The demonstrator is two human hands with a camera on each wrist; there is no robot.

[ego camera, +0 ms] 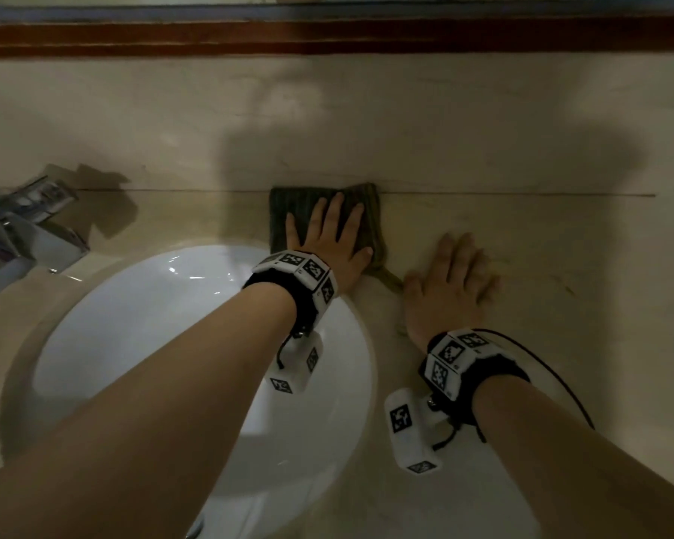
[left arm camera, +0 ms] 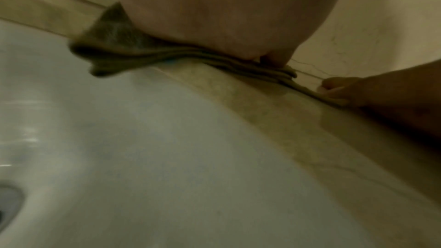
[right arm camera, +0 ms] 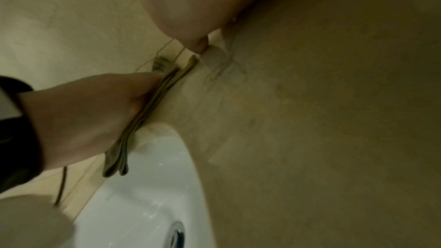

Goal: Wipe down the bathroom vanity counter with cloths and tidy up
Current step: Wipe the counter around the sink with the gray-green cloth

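Fingers [ego camera: 341,212] of left hand [ego camera: 329,243] lying spread, pressing flat on green cloth [ego camera: 296,206]. Right hand [ego camera: 450,284] resting beside it, fingers [ego camera: 460,250] together, flat on bare desk [ego camera: 561,243]. Sink [ego camera: 141,305] sitting below left fingers.

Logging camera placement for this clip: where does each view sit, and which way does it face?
Head: above, facing down at the counter; both forearms show, left hand flat on the green cloth, right hand flat.
Left wrist: under the left palm, facing along the sink rim.
Right wrist: under the right palm, facing the left hand.
Shared: all three show cloth and sink.
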